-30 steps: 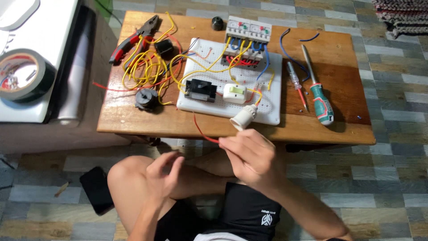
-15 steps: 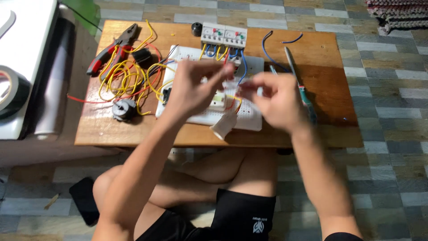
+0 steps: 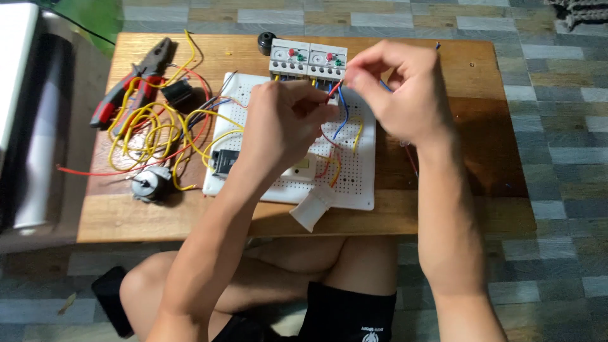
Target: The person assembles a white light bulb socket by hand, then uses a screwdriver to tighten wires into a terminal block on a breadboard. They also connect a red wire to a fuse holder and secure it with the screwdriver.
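My left hand [image 3: 285, 126] and my right hand [image 3: 396, 95] meet over the back of a white perforated board [image 3: 362, 187]. Between their fingertips both pinch a thin red wire [image 3: 334, 90]. The wire's end is just below two grey terminal modules [image 3: 308, 60] with red and green knobs at the board's far edge. Blue, yellow and red wires run down from the modules across the board. A black switch [image 3: 223, 161] sits on the board's left part. A white lamp socket [image 3: 313, 206] lies at the board's front edge.
The board rests on a low wooden table [image 3: 456, 209]. To its left lie a tangle of yellow wires [image 3: 152, 133], red-handled pliers [image 3: 126, 95] and a small motor [image 3: 150, 183]. A black round part [image 3: 266, 41] sits at the back. A white appliance [image 3: 31, 126] stands at far left.
Both hands came up from my lap to the board, bringing the red wire to the terminal modules. The view has shifted, and the screwdrivers on the right are now behind my right arm.
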